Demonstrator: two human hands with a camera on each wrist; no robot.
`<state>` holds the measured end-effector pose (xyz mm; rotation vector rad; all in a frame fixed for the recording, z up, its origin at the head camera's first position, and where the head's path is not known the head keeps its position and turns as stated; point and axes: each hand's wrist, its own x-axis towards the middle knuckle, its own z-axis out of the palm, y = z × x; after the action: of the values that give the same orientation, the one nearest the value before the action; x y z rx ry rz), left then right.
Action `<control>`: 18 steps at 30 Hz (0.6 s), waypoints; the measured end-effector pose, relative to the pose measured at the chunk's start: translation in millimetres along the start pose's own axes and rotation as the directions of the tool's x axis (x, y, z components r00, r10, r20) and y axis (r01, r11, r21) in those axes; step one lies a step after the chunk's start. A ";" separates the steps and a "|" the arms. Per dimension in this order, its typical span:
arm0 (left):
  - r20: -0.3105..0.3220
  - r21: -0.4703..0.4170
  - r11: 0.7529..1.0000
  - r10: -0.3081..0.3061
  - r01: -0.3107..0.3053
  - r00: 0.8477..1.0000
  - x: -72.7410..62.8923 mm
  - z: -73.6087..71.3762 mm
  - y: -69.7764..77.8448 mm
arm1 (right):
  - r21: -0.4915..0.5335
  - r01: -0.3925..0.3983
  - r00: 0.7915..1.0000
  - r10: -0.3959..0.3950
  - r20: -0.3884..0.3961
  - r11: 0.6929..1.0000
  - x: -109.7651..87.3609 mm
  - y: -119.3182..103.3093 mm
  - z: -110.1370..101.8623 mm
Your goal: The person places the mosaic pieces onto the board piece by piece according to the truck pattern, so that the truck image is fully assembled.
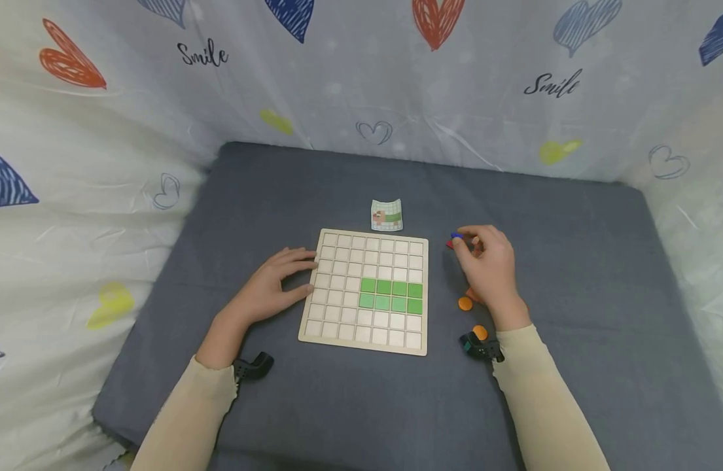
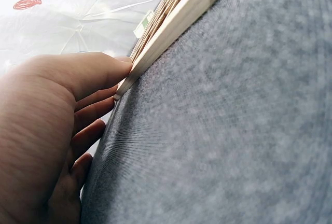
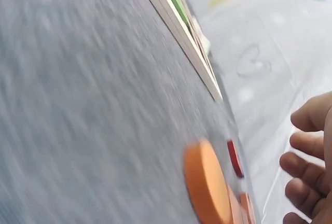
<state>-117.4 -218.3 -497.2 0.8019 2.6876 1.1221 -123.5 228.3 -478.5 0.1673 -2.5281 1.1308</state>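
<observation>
A wooden grid board (image 1: 361,347) lies on the grey table, with two rows of green squares (image 1: 383,287) in its right half. My left hand (image 1: 273,284) rests at the board's left edge, fingers extended and thumb tip against the rim. To the right of the board, my right hand (image 1: 487,265) pinches a small blue piece (image 1: 457,235) between thumb and forefinger. In the right wrist view that piece is hidden. A red piece (image 1: 449,244) lies just by those fingertips. Orange round pieces (image 1: 465,303) lie nearer the right wrist.
Behind the board is a small picture card (image 1: 387,219) with a printed grid. Another orange round piece (image 1: 480,333) sits beside the black wrist camera (image 1: 481,348). A white curtain (image 1: 337,78) with hearts hangs behind the table and along its sides.
</observation>
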 end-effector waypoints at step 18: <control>0.010 0.010 1.000 -0.015 0.015 1.000 -0.2 -0.4 1.4 | -0.143 -0.196 0.978 0.205 0.046 0.970 1.8 28.6 -11.7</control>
<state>-116.7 -217.8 -495.9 0.7857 2.6889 1.0989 -129.0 256.2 -490.6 -0.0943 -2.7153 1.0309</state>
